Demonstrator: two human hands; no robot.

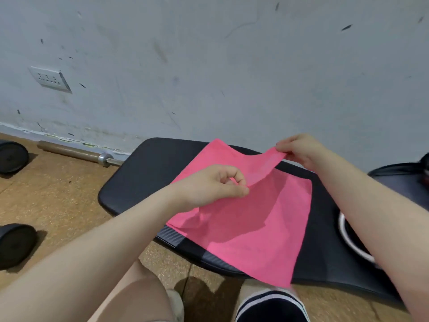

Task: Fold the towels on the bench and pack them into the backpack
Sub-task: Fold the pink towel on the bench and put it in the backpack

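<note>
The pink towel lies spread on the black bench, its near corner hanging just over the bench's front edge. One edge of the towel is lifted off the rest and held up between the two hands, so that a strip of cloth sags in a shallow curve above the flat part and throws a shadow on it. The left hand pinches the near end of that lifted edge between thumb and curled forefinger, about over the middle of the towel. The right hand pinches the far end, fingers curled round the corner, above the bench's back edge near the wall.

At the right edge of view a dark bag-like thing rests beyond the right forearm; whether it is the backpack I cannot tell. A white-rimmed round thing shows on the bench, partly hidden by that arm.

On the brown floor to the left lie a steel bar along the wall and two dark weights. A socket sits low on the wall
</note>
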